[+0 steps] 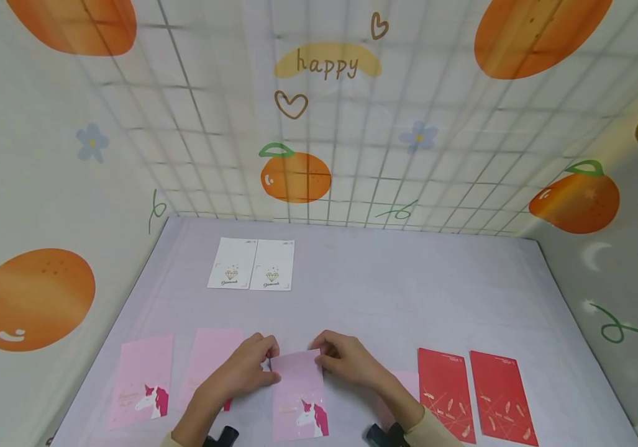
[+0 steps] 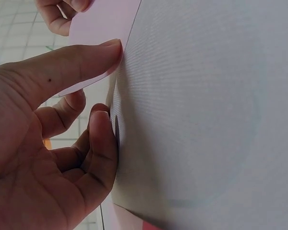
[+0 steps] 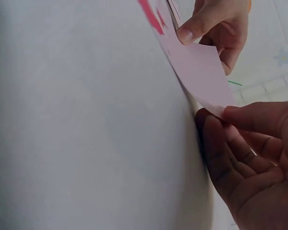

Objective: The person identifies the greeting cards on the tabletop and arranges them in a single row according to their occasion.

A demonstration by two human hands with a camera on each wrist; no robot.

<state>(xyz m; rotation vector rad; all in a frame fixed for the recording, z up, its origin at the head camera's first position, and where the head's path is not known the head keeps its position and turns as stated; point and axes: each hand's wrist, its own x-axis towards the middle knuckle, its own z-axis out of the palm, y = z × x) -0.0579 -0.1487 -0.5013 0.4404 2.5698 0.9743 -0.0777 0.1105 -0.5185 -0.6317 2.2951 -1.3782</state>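
A pink card with a white unicorn head (image 1: 299, 394) lies at the front middle of the table, its far edge lifted toward me. At its upper left edge my left hand (image 1: 248, 367) pinches it, thumb in front and index finger behind in the left wrist view. The opposite corner is pinched between the thumb and fingers of my right hand (image 1: 350, 360). In the right wrist view the card (image 3: 201, 72) bends slightly at that corner. Beneath my left forearm another pink card (image 1: 212, 354) is partly covered.
One more unicorn card (image 1: 142, 379) lies at the far left. A pink card (image 1: 406, 380) shows partly behind my right forearm, beside two red cards (image 1: 446, 391). Two white diamond-print cards (image 1: 272, 264) lie side by side farther back. A grid-patterned curtain (image 1: 352, 136) hangs behind the table.
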